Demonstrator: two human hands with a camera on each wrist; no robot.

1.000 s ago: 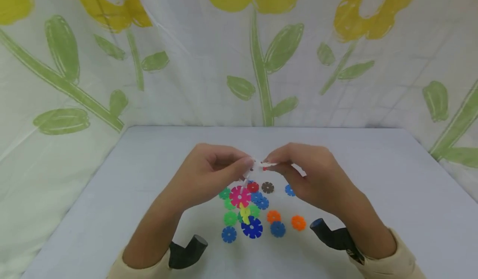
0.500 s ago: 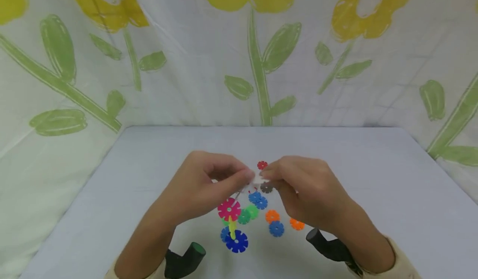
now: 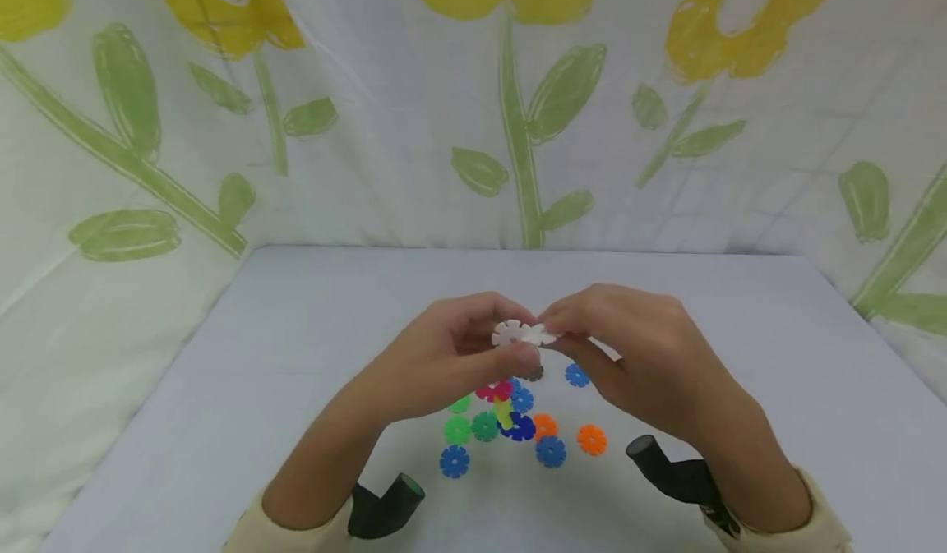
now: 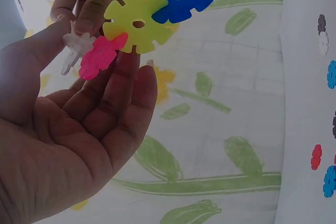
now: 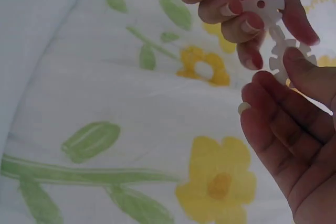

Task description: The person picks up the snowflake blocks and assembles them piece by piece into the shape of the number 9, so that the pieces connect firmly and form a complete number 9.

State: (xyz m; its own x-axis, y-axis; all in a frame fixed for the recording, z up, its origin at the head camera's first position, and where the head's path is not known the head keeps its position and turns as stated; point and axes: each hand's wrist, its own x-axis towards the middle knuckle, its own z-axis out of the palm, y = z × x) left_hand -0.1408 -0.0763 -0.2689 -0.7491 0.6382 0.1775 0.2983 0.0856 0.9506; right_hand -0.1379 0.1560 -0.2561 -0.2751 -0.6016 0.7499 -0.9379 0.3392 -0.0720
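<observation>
Snowflake-disc chain [image 4: 132, 39] is being held above middle of tabletop [image 3: 333, 290]; left hand [image 3: 455, 364] is gripping white disc [image 3: 506, 334]; right hand [image 3: 632, 352] is pinching second white disc [image 5: 277, 62]; probably light, stiff, slick, slots delicate; rims seemingly offering safest hold.

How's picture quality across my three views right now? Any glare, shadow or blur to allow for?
Head view: fairly even light, soft shadow low on the table, little surface detail on the white discs; left wrist view: dim, with bright haze over the left hand at the left edge; right wrist view: dim, the right hand shaded across its palm.
</observation>
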